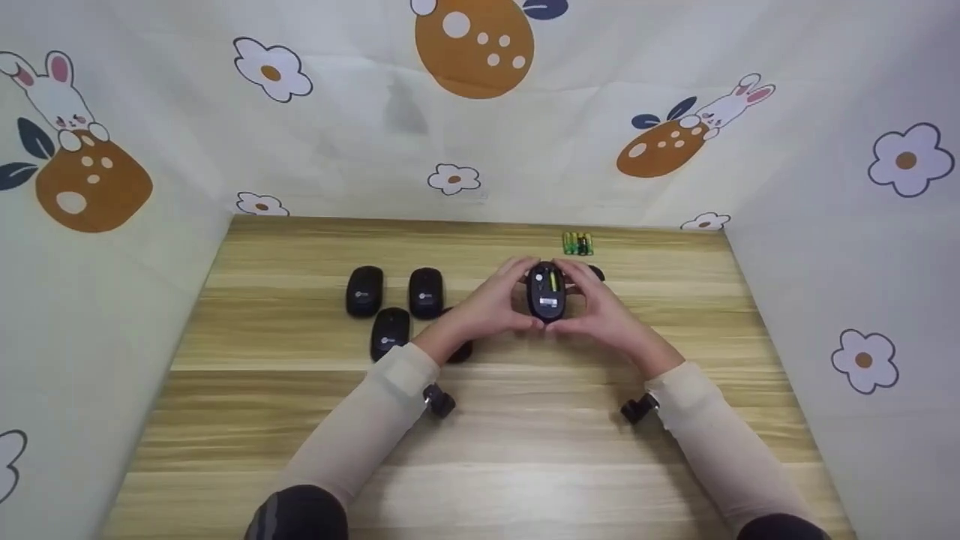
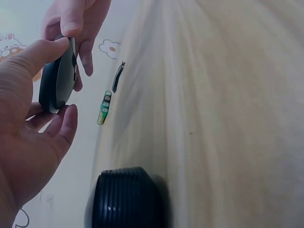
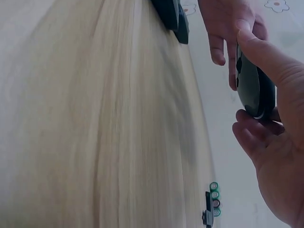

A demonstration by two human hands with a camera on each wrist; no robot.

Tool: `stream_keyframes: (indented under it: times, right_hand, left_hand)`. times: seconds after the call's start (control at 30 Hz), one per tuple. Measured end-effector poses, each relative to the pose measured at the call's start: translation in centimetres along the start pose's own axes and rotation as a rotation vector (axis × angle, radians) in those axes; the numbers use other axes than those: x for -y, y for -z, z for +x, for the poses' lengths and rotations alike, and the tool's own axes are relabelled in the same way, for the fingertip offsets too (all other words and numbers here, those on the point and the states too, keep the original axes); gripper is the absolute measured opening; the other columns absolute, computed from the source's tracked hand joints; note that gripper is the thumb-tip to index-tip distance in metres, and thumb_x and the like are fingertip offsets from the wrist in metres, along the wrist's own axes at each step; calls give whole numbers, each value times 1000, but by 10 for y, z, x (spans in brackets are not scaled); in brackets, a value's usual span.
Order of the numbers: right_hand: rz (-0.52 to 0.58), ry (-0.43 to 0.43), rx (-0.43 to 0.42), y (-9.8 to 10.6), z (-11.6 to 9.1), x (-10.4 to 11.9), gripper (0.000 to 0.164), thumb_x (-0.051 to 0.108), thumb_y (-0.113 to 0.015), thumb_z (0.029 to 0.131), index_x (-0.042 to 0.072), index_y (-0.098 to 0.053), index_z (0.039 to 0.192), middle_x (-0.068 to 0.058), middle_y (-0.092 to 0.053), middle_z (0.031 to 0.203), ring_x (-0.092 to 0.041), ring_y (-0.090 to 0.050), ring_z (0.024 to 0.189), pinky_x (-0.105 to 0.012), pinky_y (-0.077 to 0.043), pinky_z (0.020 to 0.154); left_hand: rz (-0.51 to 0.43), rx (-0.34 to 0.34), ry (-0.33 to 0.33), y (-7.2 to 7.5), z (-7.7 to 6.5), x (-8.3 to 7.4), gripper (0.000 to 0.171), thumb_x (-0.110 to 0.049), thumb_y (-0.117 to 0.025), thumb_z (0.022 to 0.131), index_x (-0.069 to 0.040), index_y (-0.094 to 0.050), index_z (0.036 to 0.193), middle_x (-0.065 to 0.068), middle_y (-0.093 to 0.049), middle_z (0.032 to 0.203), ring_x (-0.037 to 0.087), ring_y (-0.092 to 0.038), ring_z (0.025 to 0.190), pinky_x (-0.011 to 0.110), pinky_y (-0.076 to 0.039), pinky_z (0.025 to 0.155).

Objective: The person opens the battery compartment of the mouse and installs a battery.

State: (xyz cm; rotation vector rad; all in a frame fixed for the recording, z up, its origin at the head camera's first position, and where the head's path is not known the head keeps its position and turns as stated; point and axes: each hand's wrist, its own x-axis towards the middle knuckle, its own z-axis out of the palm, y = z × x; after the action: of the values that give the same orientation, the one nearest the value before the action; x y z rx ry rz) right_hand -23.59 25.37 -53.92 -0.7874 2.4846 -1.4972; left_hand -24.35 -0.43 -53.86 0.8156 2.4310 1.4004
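Observation:
A black computer mouse (image 1: 546,300) is held up off the table, its underside facing the head camera. In its uncovered battery compartment lies a green-yellow battery (image 1: 554,281), with a white label below. My left hand (image 1: 496,304) grips the mouse's left side, thumb at the near end and fingers at the far end. Mirroring it, my right hand (image 1: 602,306) holds the right side the same way. A thin dark cover piece (image 2: 118,77) lies on the table beyond, partly behind my right hand in the head view.
Several green batteries (image 1: 577,244) lie in a row near the back wall. To the left are more black mice (image 1: 364,292), one partly hidden under my left forearm. Patterned cloth walls (image 1: 360,150) enclose the wooden table (image 1: 525,450) at the back and both sides.

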Motion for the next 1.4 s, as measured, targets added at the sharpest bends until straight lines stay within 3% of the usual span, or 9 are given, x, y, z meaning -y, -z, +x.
stream_keyframes:
  times: [0.17, 0.57, 0.83, 1.4]
  right_hand:
    - [-21, 11, 3, 7, 4, -8, 108, 1, -99, 78, -1, -39, 168, -22, -40, 170, -44, -47, 150, -63, -37, 126]
    - [-191, -104, 71, 28, 11, -24, 111, 27, -101, 83, 6, -38, 171, -17, -37, 175, -39, -41, 156, -57, -32, 131]
    - [-240, -104, 74, 33, 12, -34, 110, 22, -101, 82, 2, -38, 170, -24, -37, 173, -42, -31, 162, -56, -24, 134]
    - [-273, -101, 67, 38, 18, -49, 109, 25, -103, 80, 1, -42, 167, -24, -42, 170, -41, -35, 159, -54, -26, 133]
  left_hand:
    - [28, 2, -11, -2, 13, 2, 110, -18, -97, 84, -4, -32, 172, 15, -36, 175, 31, -44, 156, 43, -30, 133]
    - [130, 15, -3, -14, 41, 6, 104, -19, -96, 84, 0, -38, 168, 15, -44, 169, 30, -43, 156, 40, -31, 132]
    - [158, 25, -32, -22, 56, 8, 97, -16, -97, 82, -4, -46, 163, 14, -54, 160, 29, -50, 149, 39, -36, 129]
    - [158, 39, -29, -28, 72, 14, 98, -14, -98, 79, -2, -47, 162, 16, -55, 159, 31, -50, 149, 37, -34, 130]
